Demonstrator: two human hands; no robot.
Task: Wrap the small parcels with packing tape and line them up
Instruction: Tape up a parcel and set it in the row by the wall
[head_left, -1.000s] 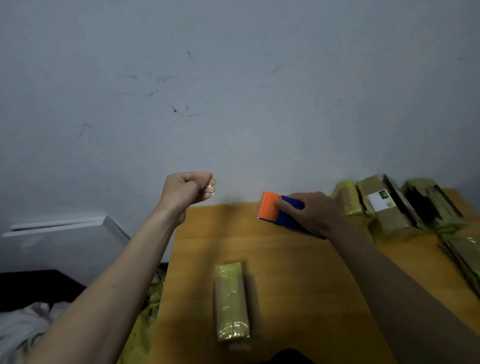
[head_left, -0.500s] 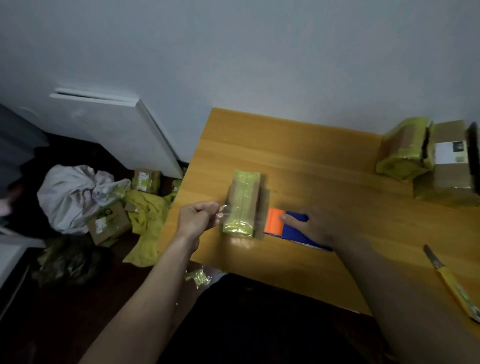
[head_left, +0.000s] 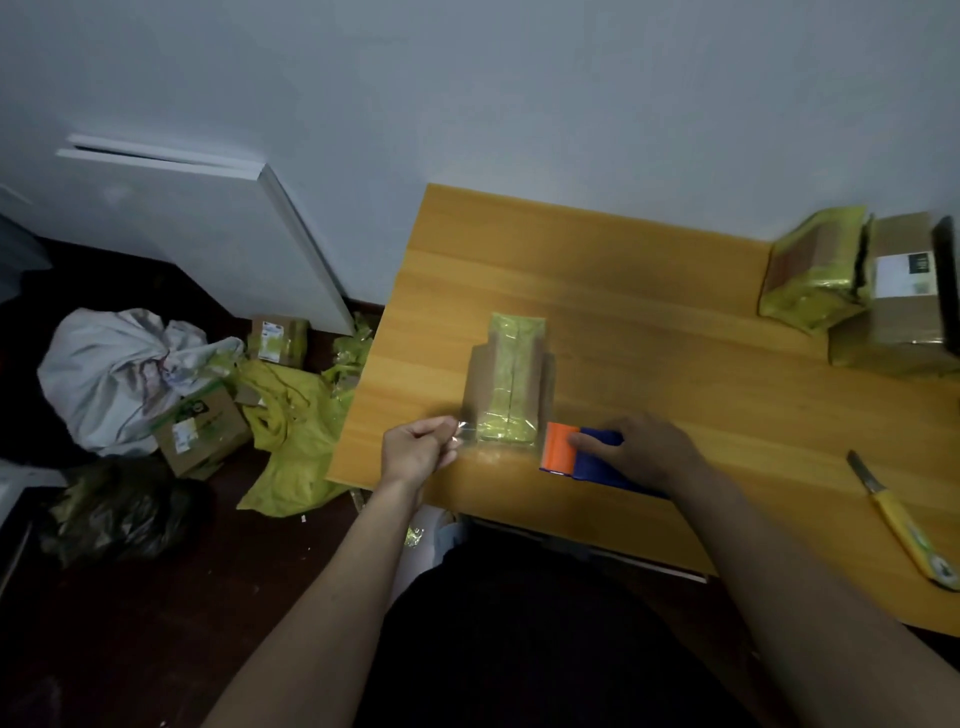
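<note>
My left hand (head_left: 415, 454) pinches the free end of the clear packing tape (head_left: 464, 432) — thin, sticky, prob. quick to crease, so I hold it by the very tip. The small yellow-green film-wrapped parcel (head_left: 510, 384) lies mid wooden table (head_left: 649, 312) under the strip; looks light, slick — likely to slide. My right hand (head_left: 641, 449) grips the orange-and-blue tape dispenser (head_left: 576, 453) just right of it.

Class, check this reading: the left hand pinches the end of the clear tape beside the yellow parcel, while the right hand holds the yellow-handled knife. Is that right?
Not quite. The head view shows the right hand on the orange and blue tape dispenser; the yellow-handled knife lies untouched on the table. The left hand does pinch the clear tape beside the yellow parcel.
</note>
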